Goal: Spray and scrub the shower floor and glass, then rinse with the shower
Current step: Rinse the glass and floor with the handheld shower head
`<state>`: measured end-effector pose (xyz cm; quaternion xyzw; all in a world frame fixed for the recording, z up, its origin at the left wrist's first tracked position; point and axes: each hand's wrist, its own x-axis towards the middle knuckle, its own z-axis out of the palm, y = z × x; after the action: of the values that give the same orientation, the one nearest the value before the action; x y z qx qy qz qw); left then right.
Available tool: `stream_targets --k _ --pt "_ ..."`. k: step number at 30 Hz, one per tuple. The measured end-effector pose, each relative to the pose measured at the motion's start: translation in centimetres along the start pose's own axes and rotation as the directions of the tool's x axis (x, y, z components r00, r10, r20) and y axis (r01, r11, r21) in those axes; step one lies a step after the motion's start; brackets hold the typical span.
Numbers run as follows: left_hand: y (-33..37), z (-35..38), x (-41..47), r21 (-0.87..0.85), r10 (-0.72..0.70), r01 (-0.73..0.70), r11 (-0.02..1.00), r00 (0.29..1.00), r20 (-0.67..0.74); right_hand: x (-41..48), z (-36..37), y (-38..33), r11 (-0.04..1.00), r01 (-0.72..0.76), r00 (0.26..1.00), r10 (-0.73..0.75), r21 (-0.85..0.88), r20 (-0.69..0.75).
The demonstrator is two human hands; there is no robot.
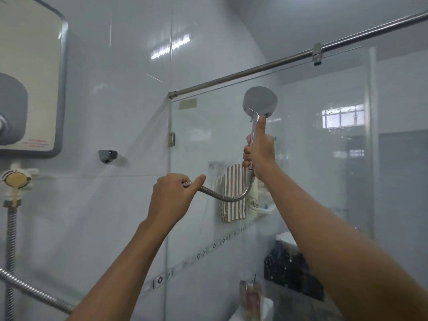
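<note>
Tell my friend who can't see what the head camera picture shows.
The right hand holds a round silver metal shower head up toward the clear glass shower panel, while the left hand grips its ribbed silver metal hose.

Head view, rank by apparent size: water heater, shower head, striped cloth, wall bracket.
1. water heater, even cropped by the frame
2. striped cloth and shower head: near alike, cloth behind the glass, not ranked
3. wall bracket
</note>
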<state>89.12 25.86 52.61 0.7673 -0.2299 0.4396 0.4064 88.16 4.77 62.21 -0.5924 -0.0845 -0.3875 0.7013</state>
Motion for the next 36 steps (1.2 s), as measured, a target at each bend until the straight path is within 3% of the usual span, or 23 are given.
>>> stream_targets --k 13,22,28,36 --pt "10.0 1.8 -3.8 -0.176 0.174 -0.163 0.971 0.984 0.048 -6.0 -11.1 -8.7 0.999 -0.003 0.999 0.001 -0.053 -0.037" --pt "15.3 4.1 -5.0 -0.209 0.176 -0.161 0.964 0.983 0.056 -6.5 -16.3 -12.1 0.994 0.017 0.996 -0.026 -0.104 -0.083" --pt "16.7 5.9 -8.3 -0.196 0.122 -0.103 0.975 0.989 0.089 -8.6 -19.9 -10.3 0.988 -0.079 0.996 0.075 -0.129 -0.037" --pt "15.0 8.5 -17.3 -0.051 0.043 -0.031 0.998 0.968 0.245 -16.0 -24.9 -1.9 0.949 -0.262 0.959 0.276 -0.177 0.060"
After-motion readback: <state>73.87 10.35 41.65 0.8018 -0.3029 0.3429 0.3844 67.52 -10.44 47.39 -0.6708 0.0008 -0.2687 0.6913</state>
